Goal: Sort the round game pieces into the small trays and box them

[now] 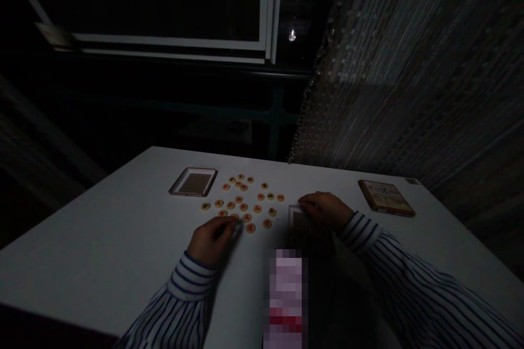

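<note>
Several round xiangqi pieces [243, 207] with red or dark characters lie scattered flat across the middle of the white table [123, 234]. At the near left edge of this group, my left hand [210, 237] is closed, its fingertips pinching a xiangqi piece [234, 217]. My right hand [327, 210] reaches over the far edge of a small open box [291, 221] in deep shadow. Its fingers are closed together at that edge; what they hold, if anything, is hidden. The near part of the box is too dark to make out.
An open shallow box [174, 190] stands at the back left of the table. A flat box with a printed cover [385, 197] lies at the right. Behind are a bead curtain [352, 92] and a dark window [164, 0]. A blurred-out patch [285, 294] covers the near centre.
</note>
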Demonstrator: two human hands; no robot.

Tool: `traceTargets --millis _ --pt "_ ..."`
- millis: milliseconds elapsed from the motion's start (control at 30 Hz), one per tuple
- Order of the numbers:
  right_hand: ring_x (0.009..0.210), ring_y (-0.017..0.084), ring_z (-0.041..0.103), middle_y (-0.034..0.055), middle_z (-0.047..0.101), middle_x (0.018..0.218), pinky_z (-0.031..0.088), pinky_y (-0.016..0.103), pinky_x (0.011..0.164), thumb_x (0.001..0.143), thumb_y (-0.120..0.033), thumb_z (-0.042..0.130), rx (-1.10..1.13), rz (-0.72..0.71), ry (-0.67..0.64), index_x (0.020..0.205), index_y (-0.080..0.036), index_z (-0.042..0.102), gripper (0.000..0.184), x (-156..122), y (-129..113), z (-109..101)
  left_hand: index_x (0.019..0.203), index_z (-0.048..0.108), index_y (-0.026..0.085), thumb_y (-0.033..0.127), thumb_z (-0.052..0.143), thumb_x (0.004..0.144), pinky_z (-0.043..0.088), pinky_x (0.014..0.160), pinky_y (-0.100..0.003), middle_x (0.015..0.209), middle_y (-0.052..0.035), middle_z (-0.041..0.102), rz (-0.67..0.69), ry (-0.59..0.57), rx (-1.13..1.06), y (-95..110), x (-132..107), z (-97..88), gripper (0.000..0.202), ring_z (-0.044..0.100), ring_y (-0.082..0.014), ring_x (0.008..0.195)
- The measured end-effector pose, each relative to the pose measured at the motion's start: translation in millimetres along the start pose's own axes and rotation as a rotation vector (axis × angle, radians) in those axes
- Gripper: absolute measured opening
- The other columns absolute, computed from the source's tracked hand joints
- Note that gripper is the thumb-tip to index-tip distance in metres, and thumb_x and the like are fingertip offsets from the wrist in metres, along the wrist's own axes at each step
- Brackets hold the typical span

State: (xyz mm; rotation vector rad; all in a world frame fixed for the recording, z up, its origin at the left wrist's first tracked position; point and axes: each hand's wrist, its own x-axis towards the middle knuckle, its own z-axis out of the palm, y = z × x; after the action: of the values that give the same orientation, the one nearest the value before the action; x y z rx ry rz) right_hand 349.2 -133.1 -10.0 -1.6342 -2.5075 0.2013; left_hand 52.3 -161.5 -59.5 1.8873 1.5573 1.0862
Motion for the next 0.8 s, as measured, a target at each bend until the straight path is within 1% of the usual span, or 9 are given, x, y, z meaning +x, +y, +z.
traceTargets --millis 200,333,433,533,633,700,800 --pt "0.090 0.016 0.058 0.0041 0.065 0.098 0.041 0.026 0.081 0.082 -0.028 0.037 0.029 0.007 0.038 0.098 -0.019 0.062 0.031 2.6 2.6 -7.2 0.083 0.066 0.021 0.043 0.049 0.070 0.049 0.070 -0.027 0.082 -0.0033 0.069 -0.048 0.028 0.040 -3.8 0.5 -3.3 0.031 0.062 -0.0164 0.072" --pt "0.087 0.016 0.059 0.0043 0.066 0.094 0.042 0.025 0.078 0.081 -0.029 0.039 0.025 0.013 0.035 0.093 -0.019 0.064 0.029 5.8 -1.3 -13.5 0.084 0.066 0.021 0.043 0.048 0.071 0.050 0.066 -0.025 0.083 -0.0030 0.069 -0.029 0.040 0.040 -7.7 2.3 -4.3 0.031 0.063 -0.0158 0.069" --pt "0.084 0.016 0.059 0.0040 0.066 0.092 0.042 0.025 0.075 0.080 -0.028 0.040 0.011 0.025 0.010 0.092 -0.019 0.064 0.028 12.4 -4.2 -12.6 0.083 0.066 0.021 0.042 0.048 0.072 0.050 0.066 -0.024 0.084 -0.0029 0.069 -0.019 0.034 0.075 -7.3 6.7 -4.5 0.030 0.062 -0.0149 0.067" --pt "0.085 0.016 0.059 0.0039 0.066 0.092 0.041 0.024 0.076 0.079 -0.027 0.040 -0.025 0.020 -0.018 0.093 -0.020 0.063 0.028 24.2 -6.4 -6.3 0.084 0.065 0.020 0.040 0.046 0.073 0.049 0.068 -0.025 0.083 -0.0032 0.069 0.009 -0.020 0.152 -1.7 16.4 -4.3 0.030 0.062 -0.0158 0.071" --pt "0.088 0.017 0.058 0.0043 0.065 0.094 0.039 0.026 0.078 0.079 -0.027 0.039 -0.085 -0.011 -0.047 0.095 -0.020 0.063 0.029 39.3 -9.9 1.7 0.087 0.065 0.019 0.036 0.045 0.074 0.049 0.073 -0.028 0.087 -0.0043 0.068 0.080 -0.092 0.218 6.2 30.7 -0.8 0.030 0.062 -0.0172 0.078" --pt "0.089 0.017 0.057 0.0042 0.065 0.095 0.038 0.027 0.079 0.080 -0.027 0.038 -0.125 -0.037 -0.071 0.095 -0.021 0.062 0.029 49.0 -13.7 7.0 0.089 0.065 0.019 0.033 0.045 0.075 0.047 0.076 -0.029 0.090 -0.0049 0.068 0.123 -0.144 0.241 10.8 40.8 4.5 0.029 0.062 -0.0174 0.081" --pt "0.090 0.019 0.056 0.0041 0.064 0.096 0.038 0.030 0.078 0.078 -0.029 0.040 -0.173 -0.089 -0.124 0.096 -0.023 0.061 0.028 59.6 -20.8 16.0 0.089 0.065 0.019 0.029 0.045 0.074 0.046 0.080 -0.030 0.092 -0.0055 0.067 0.146 -0.164 0.293 15.9 53.3 15.8 0.027 0.060 -0.0180 0.086"
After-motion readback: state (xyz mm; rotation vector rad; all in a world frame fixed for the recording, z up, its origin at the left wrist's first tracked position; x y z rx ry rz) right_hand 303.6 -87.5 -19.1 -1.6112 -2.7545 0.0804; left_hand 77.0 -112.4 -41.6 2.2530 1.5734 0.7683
